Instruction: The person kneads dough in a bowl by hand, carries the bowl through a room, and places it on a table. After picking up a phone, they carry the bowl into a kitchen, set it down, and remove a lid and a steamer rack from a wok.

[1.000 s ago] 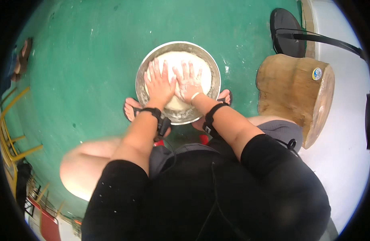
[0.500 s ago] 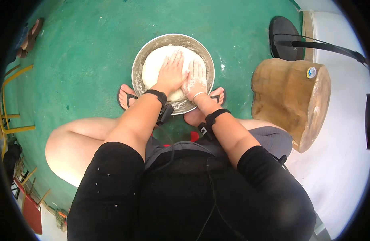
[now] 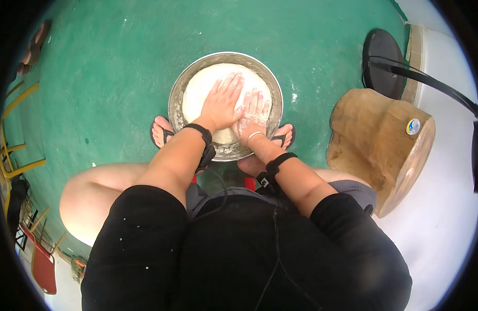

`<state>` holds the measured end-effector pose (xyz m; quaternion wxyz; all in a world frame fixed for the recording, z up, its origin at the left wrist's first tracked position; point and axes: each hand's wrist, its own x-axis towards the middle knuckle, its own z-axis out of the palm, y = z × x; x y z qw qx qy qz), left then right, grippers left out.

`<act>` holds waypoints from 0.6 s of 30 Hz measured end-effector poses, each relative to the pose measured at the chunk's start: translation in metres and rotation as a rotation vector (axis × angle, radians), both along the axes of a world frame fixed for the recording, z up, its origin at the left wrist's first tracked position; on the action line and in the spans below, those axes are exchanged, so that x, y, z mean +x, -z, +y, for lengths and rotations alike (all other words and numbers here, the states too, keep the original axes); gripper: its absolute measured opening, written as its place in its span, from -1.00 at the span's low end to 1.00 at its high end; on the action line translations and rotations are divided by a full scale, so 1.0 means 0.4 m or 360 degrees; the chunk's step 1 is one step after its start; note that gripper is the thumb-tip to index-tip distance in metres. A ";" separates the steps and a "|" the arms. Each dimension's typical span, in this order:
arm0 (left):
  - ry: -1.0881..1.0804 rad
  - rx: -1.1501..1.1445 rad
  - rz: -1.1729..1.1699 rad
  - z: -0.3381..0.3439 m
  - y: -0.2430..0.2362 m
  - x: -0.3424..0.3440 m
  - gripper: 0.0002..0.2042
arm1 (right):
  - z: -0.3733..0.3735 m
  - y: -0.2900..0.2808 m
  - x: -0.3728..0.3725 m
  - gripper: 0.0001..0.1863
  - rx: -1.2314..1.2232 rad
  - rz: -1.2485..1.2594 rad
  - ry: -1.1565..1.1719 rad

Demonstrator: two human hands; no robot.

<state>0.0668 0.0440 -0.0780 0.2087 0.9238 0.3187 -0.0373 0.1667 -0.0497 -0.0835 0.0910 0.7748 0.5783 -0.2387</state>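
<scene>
A large pale lump of dough (image 3: pixel 204 85) fills most of a round metal basin (image 3: pixel 181 83), which stands on the floor between my feet. My left hand (image 3: pixel 223 105) lies flat on the middle of the dough, its fingers stretched toward the far rim. Beside it, my right hand (image 3: pixel 252 115) presses on the dough's right part, palm down and dusted with white flour. The two hands touch near the thumbs. Both are open, and neither grips anything. Smears of dough cling to the basin's inner wall.
To the right stands a wooden stump (image 3: pixel 376 137) with a small round tin (image 3: pixel 413 126) on it. Behind it is a black round base (image 3: pixel 383 65) with a pole, near the white wall. Yellow-framed chairs (image 3: pixel 24 168) and another person's foot (image 3: pixel 38 44) are at the left edge.
The basin, stump and feet sit slightly lower in the picture, as the view has shifted. Both hands stay flat on the dough, with the left hand's fingers angled a little more to the right.
</scene>
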 end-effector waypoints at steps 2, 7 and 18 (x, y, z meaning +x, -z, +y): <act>0.0000 0.0017 0.0002 0.003 0.004 -0.003 -0.25 | 0.008 -0.007 0.000 -0.10 -0.0144 -0.0042 -0.0039; -0.0032 0.0092 -0.0053 0.001 0.020 -0.002 -0.22 | 0.019 -0.022 0.003 -0.10 -0.0110 0.0022 -0.0044; -0.0140 0.0211 -0.0364 0.103 0.011 -0.120 -0.46 | 0.073 -0.101 0.012 -0.20 0.0179 0.0066 -0.0093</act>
